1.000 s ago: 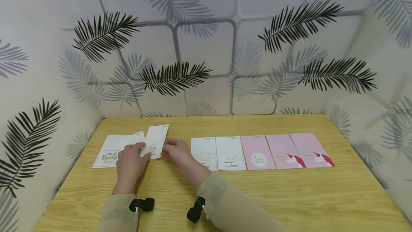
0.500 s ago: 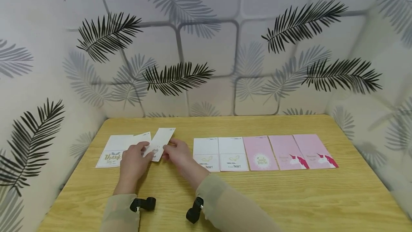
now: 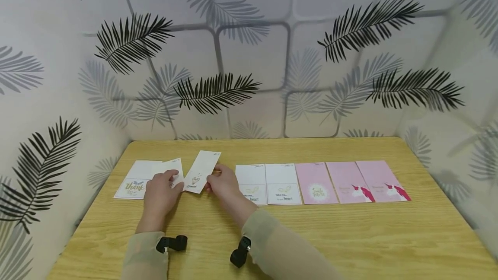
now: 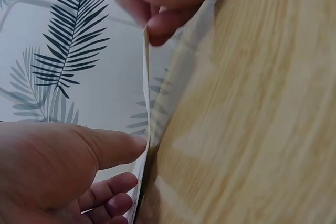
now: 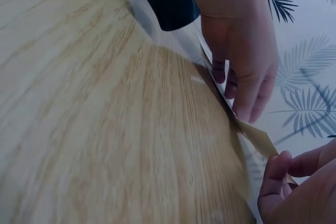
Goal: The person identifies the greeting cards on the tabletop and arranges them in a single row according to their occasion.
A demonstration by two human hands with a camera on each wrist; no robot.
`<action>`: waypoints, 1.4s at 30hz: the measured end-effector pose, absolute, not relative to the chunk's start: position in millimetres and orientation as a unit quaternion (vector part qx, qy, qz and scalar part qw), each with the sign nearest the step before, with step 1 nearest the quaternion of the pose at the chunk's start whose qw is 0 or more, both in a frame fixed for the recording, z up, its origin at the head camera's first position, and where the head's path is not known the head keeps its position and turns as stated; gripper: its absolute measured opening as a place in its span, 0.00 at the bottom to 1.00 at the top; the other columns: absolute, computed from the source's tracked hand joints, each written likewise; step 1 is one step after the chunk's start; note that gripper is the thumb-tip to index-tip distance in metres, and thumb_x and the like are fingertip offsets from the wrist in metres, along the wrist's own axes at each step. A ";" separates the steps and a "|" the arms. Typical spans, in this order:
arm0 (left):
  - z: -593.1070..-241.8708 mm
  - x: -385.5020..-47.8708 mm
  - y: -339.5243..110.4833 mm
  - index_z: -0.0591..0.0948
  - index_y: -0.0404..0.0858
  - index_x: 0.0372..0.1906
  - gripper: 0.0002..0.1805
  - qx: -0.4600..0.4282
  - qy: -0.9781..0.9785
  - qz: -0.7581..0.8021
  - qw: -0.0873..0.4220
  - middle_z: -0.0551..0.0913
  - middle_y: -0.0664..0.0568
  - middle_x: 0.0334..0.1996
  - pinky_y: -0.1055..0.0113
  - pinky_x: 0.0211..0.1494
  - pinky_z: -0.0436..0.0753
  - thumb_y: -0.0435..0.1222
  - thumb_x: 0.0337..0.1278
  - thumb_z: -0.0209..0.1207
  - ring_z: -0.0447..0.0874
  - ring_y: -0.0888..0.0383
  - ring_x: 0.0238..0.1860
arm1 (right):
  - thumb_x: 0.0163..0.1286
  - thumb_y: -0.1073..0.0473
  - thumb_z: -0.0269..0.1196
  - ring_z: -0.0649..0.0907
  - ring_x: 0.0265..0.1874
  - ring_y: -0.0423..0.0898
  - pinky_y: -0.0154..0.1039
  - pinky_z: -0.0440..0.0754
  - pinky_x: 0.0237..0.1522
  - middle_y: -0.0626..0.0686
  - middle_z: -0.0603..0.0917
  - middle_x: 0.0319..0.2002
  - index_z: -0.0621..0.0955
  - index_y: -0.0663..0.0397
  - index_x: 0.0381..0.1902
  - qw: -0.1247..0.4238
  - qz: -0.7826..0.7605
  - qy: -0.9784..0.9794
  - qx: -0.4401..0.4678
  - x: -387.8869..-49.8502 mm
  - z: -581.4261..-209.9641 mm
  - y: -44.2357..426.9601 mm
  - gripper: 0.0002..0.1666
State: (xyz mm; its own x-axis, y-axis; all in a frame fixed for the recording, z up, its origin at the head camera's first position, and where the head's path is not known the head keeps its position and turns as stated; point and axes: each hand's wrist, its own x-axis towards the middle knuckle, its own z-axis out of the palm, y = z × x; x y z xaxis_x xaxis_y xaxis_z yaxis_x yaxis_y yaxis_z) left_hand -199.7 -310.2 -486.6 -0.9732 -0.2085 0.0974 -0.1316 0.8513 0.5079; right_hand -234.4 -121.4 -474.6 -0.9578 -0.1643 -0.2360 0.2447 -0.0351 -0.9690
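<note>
Clock positions are read from the centre of the head view, twelve being straight up.

1. Wall covering, pale, printed with black and grey feathery leaves; twelve o'clock, reaching round to nine and three.
2. Table, yellow wood-grain top, spread across the lower half.
3. Sleeves, two, beige cloth: left sleeve towards seven, right sleeve towards five.
4. Left hand, near eight: grasping nothing, its fingers pressing on paper, thumb touching the near edge of item 6.
5. Right hand, near seven: pinching item 6 between thumb and fingers.
6. White paper card with small diamond motif, between seven and eight: leaning towards one o'clock, its gripped side lifted off the wood.
7. Pink rectangular cards with red-maned unicorn, two, at four, side by side.
8. Pink rectangular card with round white badge, between four and five.
9. White cards with gold wings, two, at five and six.
10. White card with gold "Thank You" lettering, at eight.
11. Askew white card, partly under the left hand.
12. Black wrist devices, two, at seven and six.
</note>
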 end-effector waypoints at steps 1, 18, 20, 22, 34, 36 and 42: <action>-487.2 -199.8 -311.8 0.81 0.30 0.70 0.26 0.090 -0.960 -0.255 0.073 0.86 0.33 0.56 0.35 0.63 0.76 0.36 0.73 0.67 0.80 0.30 0.60 | 0.78 0.72 0.61 0.84 0.27 0.44 0.36 0.85 0.34 0.55 0.84 0.38 0.73 0.67 0.79 0.140 -0.713 0.686 0.028 -235.1 -474.2 -119.3 0.32; -476.4 -191.7 -301.1 0.79 0.31 0.73 0.25 0.076 -0.940 -0.323 0.077 0.86 0.34 0.58 0.37 0.61 0.80 0.40 0.81 0.61 0.85 0.34 0.58 | 0.77 0.70 0.61 0.87 0.30 0.52 0.43 0.88 0.39 0.54 0.85 0.41 0.73 0.63 0.80 0.127 -0.642 0.755 -0.029 -226.2 -467.9 -73.9 0.35; -472.0 -189.6 -291.7 0.79 0.32 0.74 0.26 0.072 -0.931 -0.352 0.064 0.87 0.36 0.58 0.39 0.62 0.80 0.41 0.82 0.60 0.86 0.37 0.58 | 0.77 0.71 0.61 0.87 0.30 0.52 0.43 0.88 0.39 0.55 0.86 0.41 0.73 0.64 0.80 0.125 -0.646 0.753 -0.037 -223.3 -465.6 -68.5 0.34; -468.6 -187.9 -282.7 0.79 0.34 0.75 0.26 0.068 -0.926 -0.367 0.053 0.88 0.38 0.57 0.40 0.63 0.79 0.42 0.83 0.59 0.86 0.39 0.57 | 0.77 0.72 0.61 0.86 0.31 0.51 0.42 0.87 0.38 0.55 0.86 0.41 0.73 0.64 0.80 0.123 -0.654 0.745 -0.043 -221.0 -463.7 -63.5 0.34; -455.2 -184.6 -260.2 0.77 0.34 0.76 0.29 0.047 -0.921 -0.386 0.034 0.89 0.47 0.44 0.51 0.48 0.80 0.39 0.78 0.66 0.84 0.51 0.38 | 0.78 0.70 0.64 0.87 0.33 0.54 0.46 0.88 0.41 0.55 0.88 0.42 0.73 0.56 0.80 0.091 -0.674 0.732 -0.038 -214.7 -463.6 -44.9 0.35; -454.4 -184.6 -258.5 0.78 0.34 0.75 0.28 0.043 -0.922 -0.383 0.030 0.89 0.47 0.43 0.52 0.47 0.80 0.39 0.77 0.66 0.84 0.52 0.37 | 0.77 0.70 0.64 0.87 0.32 0.54 0.46 0.88 0.40 0.55 0.88 0.42 0.76 0.57 0.77 0.081 -0.673 0.734 -0.033 -215.0 -465.8 -43.5 0.32; -455.6 -184.3 -250.6 0.80 0.33 0.73 0.26 0.046 -0.923 -0.380 0.033 0.88 0.46 0.42 0.52 0.45 0.79 0.37 0.78 0.66 0.83 0.51 0.37 | 0.74 0.71 0.65 0.85 0.30 0.46 0.44 0.89 0.40 0.55 0.86 0.42 0.81 0.61 0.73 0.072 -0.673 0.736 -0.027 -214.6 -470.8 -39.9 0.30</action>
State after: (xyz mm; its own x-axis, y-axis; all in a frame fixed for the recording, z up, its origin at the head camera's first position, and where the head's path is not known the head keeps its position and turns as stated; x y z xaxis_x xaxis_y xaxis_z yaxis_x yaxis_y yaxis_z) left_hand -184.3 -250.6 -455.6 -0.9936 -0.1095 0.0268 -0.0589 0.7066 0.7051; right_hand -214.6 -39.9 -470.8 -0.9882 -0.1368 -0.0692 0.0566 0.0938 -0.9940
